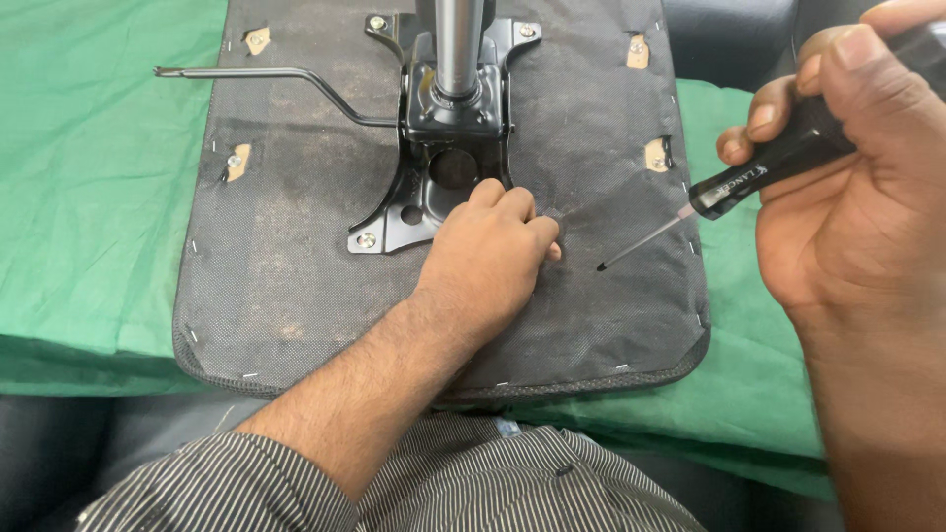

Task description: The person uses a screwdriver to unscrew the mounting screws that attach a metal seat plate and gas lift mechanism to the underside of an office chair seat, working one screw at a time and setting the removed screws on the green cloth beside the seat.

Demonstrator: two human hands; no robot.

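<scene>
Two hands over an upturned chair seat (296, 266) on a green-covered counter (89, 217). Left hand (488, 261) on the black underside fabric, fingers (512, 212) curled tight beside the black metal mounting plate (434, 167). Right hand (857, 177) wrapped around a black-handled screwdriver (690, 212), tip down just above the fabric, near the left knuckles.

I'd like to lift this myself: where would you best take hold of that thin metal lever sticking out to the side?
Probably take the lever by its long straight stretch, from above. That run lies clear over the seat underside, while its bent end runs in against the black bracket, leaving little finger room.
</scene>
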